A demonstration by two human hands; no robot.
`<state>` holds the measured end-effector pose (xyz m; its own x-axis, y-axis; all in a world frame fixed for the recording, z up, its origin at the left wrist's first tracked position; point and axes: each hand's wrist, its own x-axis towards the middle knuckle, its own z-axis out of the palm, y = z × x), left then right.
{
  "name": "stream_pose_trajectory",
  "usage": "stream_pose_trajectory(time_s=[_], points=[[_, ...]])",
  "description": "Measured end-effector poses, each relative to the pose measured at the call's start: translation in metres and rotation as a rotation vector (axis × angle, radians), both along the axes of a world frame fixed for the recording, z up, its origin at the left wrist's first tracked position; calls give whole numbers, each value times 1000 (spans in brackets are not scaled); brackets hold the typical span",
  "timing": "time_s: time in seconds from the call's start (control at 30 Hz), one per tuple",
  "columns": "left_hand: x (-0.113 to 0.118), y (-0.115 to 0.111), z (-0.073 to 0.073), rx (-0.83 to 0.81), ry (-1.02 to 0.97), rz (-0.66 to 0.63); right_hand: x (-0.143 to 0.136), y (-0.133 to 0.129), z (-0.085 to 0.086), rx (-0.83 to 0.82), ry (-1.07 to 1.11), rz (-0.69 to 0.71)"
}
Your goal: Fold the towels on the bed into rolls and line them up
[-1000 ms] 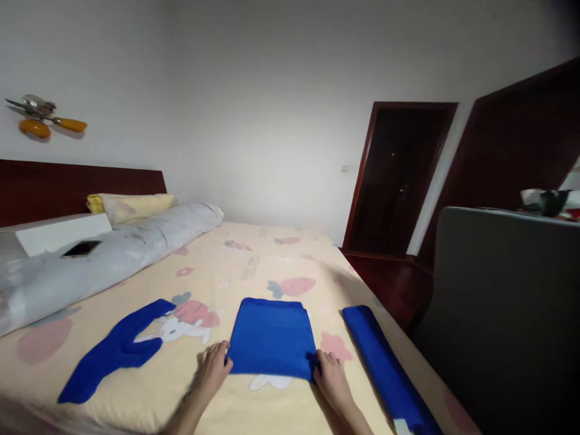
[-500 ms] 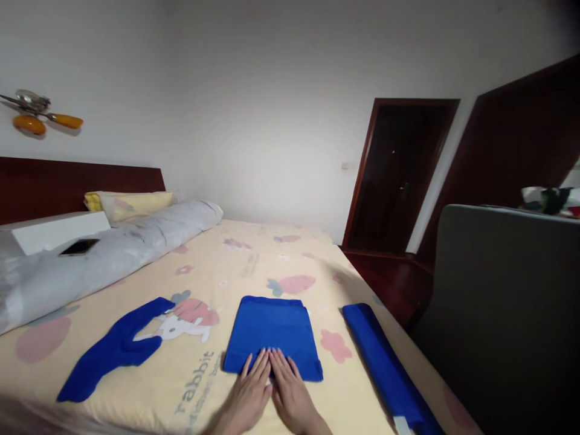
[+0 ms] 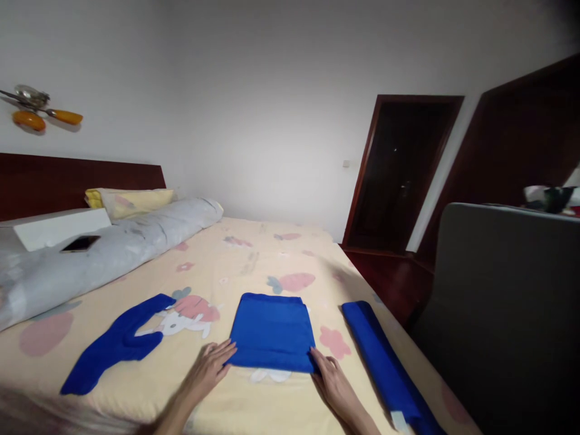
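Note:
A folded blue cloth (image 3: 272,331) lies as a neat rectangle on the yellow patterned bedsheet (image 3: 254,260). My left hand (image 3: 209,367) rests flat on the sheet with its fingertips touching the cloth's near left corner. At the near right corner my right hand (image 3: 330,377) lies the same way, fingers spread, touching the cloth's edge. Neither hand holds anything. To the left an unfolded blue cloth piece (image 3: 116,342) lies crumpled. A long folded blue cloth strip (image 3: 381,360) runs along the bed's right edge.
A rolled grey quilt (image 3: 104,254) with a phone (image 3: 80,243) and a white box (image 3: 54,227) lies at the left, by a yellow pillow (image 3: 131,201). A grey chair back (image 3: 502,302) stands right of the bed. A dark door (image 3: 399,172) is behind.
Half a second ago both hands lay together on the middle of the cloth's near edge. They have slid apart to its two near corners, and the cloth sits a little farther from me.

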<state>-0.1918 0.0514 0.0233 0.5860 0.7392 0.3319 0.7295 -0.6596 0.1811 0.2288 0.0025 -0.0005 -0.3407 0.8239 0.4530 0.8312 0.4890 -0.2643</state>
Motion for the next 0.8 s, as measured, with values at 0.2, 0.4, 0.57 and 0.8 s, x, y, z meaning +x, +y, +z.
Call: stream_pose_trajectory(time_s=[0.2, 0.4, 0.57, 0.8], points=[[11, 0, 18, 0, -145, 131, -4, 11, 11, -104, 196, -140], [40, 27, 35, -133, -134, 443, -16, 49, 29, -186, 215, -287], [53, 43, 31, -101, -102, 565, -19, 63, 33, -123, 112, -375], [107, 26, 4, 57, -4, 251, -75, 55, 25, -31, -9, -151]])
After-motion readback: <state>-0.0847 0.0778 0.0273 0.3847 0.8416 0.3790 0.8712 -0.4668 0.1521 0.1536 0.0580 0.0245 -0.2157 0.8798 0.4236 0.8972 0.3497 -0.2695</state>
